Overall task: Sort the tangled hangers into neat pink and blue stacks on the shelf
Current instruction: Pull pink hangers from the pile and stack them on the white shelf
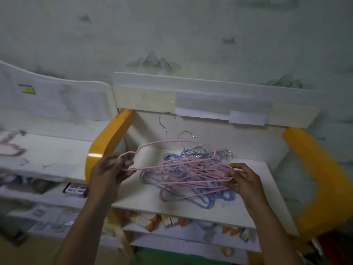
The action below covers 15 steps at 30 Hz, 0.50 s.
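Both hands' grip [112, 169] [242, 180] on pink hangers [183, 169]

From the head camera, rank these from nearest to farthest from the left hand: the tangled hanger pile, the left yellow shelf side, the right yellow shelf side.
1. Left yellow shelf side: directly behind the left hand.
2. Tangled hanger pile: mid-shelf, to the hand's right.
3. Right yellow shelf side: far right, beyond the right hand.

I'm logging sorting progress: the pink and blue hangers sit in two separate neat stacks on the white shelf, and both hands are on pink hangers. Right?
Not quite. In the head view the pink hangers and blue hangers still lie in one tangled pile on the white shelf, not separate stacks. The left hand and right hand are indeed on pink hangers.
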Available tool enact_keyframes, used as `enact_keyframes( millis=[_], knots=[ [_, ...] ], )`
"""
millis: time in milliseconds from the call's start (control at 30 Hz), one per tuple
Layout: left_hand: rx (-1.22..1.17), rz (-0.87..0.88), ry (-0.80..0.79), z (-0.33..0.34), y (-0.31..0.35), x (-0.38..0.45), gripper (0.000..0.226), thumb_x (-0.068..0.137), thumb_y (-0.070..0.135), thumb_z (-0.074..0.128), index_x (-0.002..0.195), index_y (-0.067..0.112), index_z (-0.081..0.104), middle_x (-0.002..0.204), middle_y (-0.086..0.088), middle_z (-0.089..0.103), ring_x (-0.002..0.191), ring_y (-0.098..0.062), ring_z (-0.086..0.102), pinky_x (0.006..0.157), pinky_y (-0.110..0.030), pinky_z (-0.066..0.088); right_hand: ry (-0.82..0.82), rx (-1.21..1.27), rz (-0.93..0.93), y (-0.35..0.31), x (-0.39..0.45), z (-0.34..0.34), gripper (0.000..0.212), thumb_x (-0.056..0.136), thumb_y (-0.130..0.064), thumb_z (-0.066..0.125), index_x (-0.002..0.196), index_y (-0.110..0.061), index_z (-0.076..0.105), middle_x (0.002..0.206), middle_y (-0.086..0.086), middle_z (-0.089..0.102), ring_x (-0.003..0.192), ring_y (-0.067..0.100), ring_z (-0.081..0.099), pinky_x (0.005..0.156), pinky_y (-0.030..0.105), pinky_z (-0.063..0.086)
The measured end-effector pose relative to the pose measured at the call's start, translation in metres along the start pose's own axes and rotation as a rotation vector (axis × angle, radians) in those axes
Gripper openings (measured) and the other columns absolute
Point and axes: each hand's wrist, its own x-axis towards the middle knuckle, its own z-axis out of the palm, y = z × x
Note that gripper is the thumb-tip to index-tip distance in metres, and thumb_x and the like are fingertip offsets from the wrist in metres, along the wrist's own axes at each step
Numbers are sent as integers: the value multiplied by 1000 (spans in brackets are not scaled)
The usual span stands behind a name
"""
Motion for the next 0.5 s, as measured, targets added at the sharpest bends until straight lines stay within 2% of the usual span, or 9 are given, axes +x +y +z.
enact_keyframes(
  millis=[100, 200, 267, 367, 500],
  knots=[
    [37, 16, 44, -49, 16, -22, 14, 95, 7, 57, 105, 3, 65, 90, -24, 71, 80, -33, 71, 67, -33, 61, -32, 59, 15, 2, -27, 39, 29, 75, -18, 71, 97, -1, 62, 71, 10, 66, 63, 21, 67, 58, 30, 58],
    [78, 53, 85, -111, 33, -48, 14, 96, 5, 55, 105, 2, 65, 91, -27, 70, 81, -36, 70, 68, -36, 60, -70, 74, 36, 11, -61, 81, 7, 91, 0, 58, 95, -4, 61, 69, 8, 66, 61, 21, 67, 56, 30, 59],
    [77, 76, 119, -148, 46, -67, 15, 96, 6, 55, 106, -1, 63, 92, -25, 70, 86, -34, 71, 73, -37, 61, -100, 89, 69, 17, -86, 109, 12, 95, 1, 52, 97, -6, 62, 78, 14, 65, 64, 23, 68, 61, 34, 61],
    [68, 81, 183, -200, 64, -92, 15, 95, 7, 56, 104, -3, 62, 96, -19, 73, 91, -30, 72, 77, -40, 61, -139, 86, 74, 20, -121, 150, 15, 95, 0, 54, 97, -10, 65, 86, 16, 65, 72, 26, 68, 65, 34, 60],
    [61, 86, 277, -263, 87, -117, 14, 97, 6, 54, 104, -2, 62, 93, -19, 72, 89, -33, 71, 70, -33, 61, -189, 114, 70, 21, -153, 208, 13, 94, 2, 54, 104, -2, 62, 87, 21, 62, 77, 33, 66, 72, 41, 62]
  ],
)
